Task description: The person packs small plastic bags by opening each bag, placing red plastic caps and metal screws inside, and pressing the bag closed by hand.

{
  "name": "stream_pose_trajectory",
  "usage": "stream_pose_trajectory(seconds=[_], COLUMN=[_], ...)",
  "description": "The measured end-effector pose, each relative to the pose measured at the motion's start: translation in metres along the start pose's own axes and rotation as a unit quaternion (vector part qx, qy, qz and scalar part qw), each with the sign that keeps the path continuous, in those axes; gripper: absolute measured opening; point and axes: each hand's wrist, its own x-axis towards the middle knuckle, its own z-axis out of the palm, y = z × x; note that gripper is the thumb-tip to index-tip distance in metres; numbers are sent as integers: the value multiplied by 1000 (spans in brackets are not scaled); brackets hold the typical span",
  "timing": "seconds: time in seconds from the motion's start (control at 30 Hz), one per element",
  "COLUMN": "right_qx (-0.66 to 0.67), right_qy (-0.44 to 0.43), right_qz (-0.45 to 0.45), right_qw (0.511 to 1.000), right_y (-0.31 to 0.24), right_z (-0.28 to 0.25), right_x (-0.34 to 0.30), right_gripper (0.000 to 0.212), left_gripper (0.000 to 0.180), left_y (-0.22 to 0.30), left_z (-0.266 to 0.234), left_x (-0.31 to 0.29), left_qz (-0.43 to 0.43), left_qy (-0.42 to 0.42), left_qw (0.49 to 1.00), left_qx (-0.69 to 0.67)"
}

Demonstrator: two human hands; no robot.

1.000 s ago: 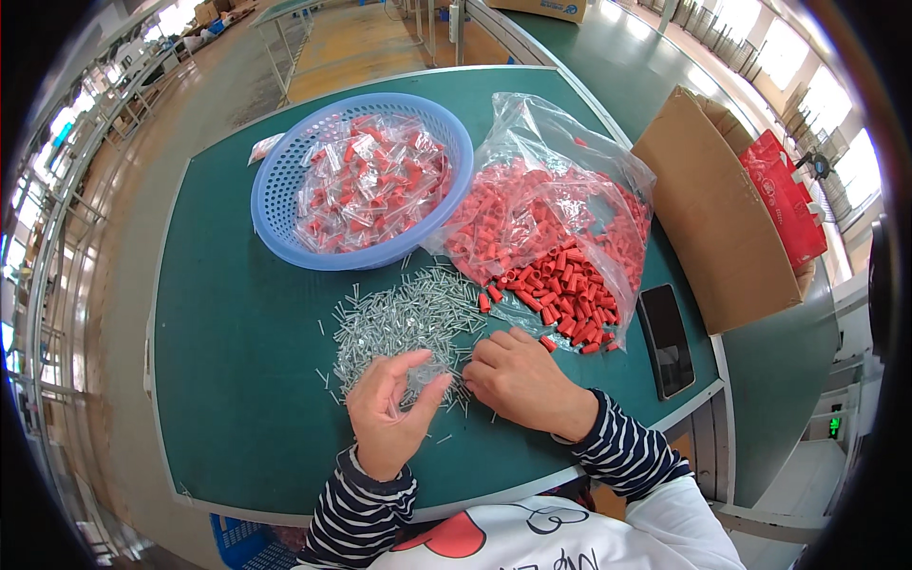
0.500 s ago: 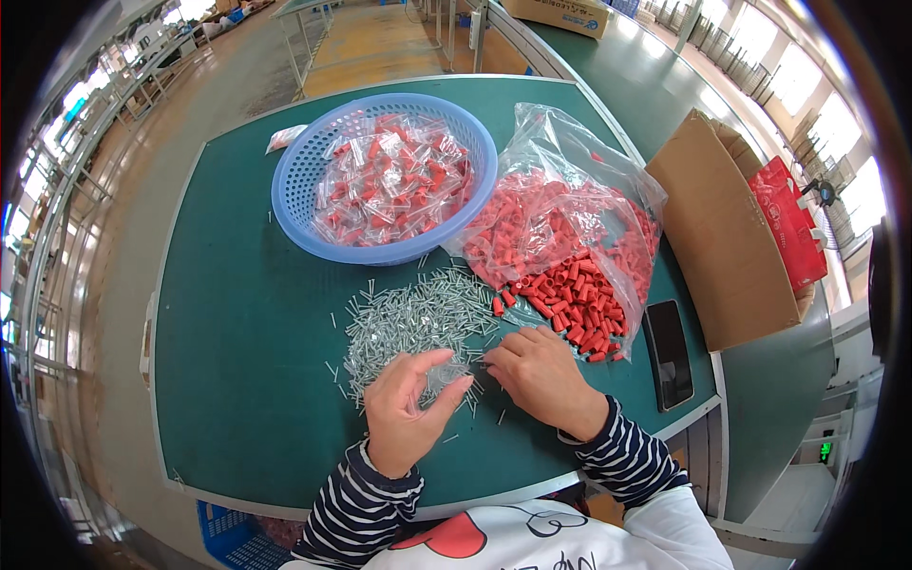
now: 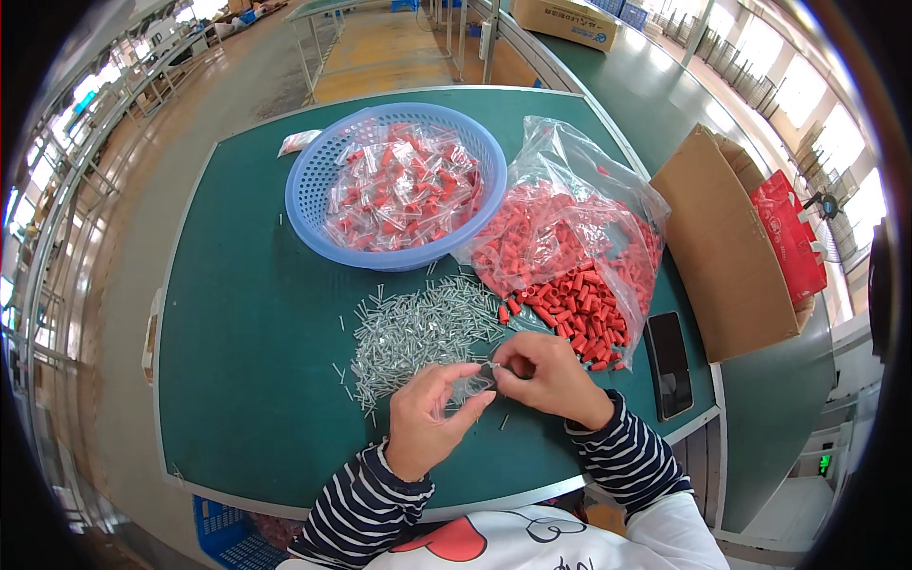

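Note:
My left hand (image 3: 424, 418) holds a small clear plastic bag (image 3: 467, 388) between its curved thumb and fingers. Close to the bag's mouth, my right hand (image 3: 546, 375) is closed in a pinch, with what looks like a small silver screw (image 3: 494, 366) at its fingertips. A loose heap of silver screws (image 3: 408, 332) lies just beyond my hands, and a few stray screws lie around it. To the right of the heap, red plastic caps (image 3: 575, 313) spill from a large clear bag (image 3: 541, 157).
A blue round basket (image 3: 299, 204) with several packed bags of red pieces stands behind the heap. On the right lie a black phone (image 3: 669, 366) and an open cardboard box (image 3: 727, 256) holding a red bag (image 3: 788, 237). A small white packet (image 3: 297, 142) sits beside the basket.
My right hand has come up from the edge of the screw heap, its fingertips now pinched near the small bag. The left hand still holds the bag. The whole view has shifted slightly.

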Motion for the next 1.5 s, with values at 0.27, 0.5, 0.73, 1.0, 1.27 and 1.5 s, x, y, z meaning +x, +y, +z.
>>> stream_pose_trajectory(seconds=[0.27, 0.5, 0.73, 1.0, 1.27, 1.5], right_qx=[218, 194, -23, -264, -261, -162], right_qy=[8, -22, 125, 91, 90, 75], right_qz=[-34, -43, -42, -119, -94, -110], right_qw=[975, 980, 991, 953, 956, 978], right_y=[-10, -13, 17, 31, 32, 16], right_z=[5, -3, -19, -2, -1, -14], right_x=[-6, -5, 19, 34, 28, 24], right_gripper=[11, 15, 14, 21, 21, 17], left_gripper=[34, 33, 33, 34, 34, 34], left_y=[0, -3, -3, -3, 0, -4], left_z=[6, 7, 6, 7, 5, 8], left_x=[0, -1, -2, -4, -3, -3], left_qz=[-51, -70, -70, -41, -49, -78], left_qy=[-6, -15, -27, -31, -33, -22], left_qw=[991, 988, 994, 998, 997, 993], left_qx=[-123, -139, -84, -44, -40, -86])
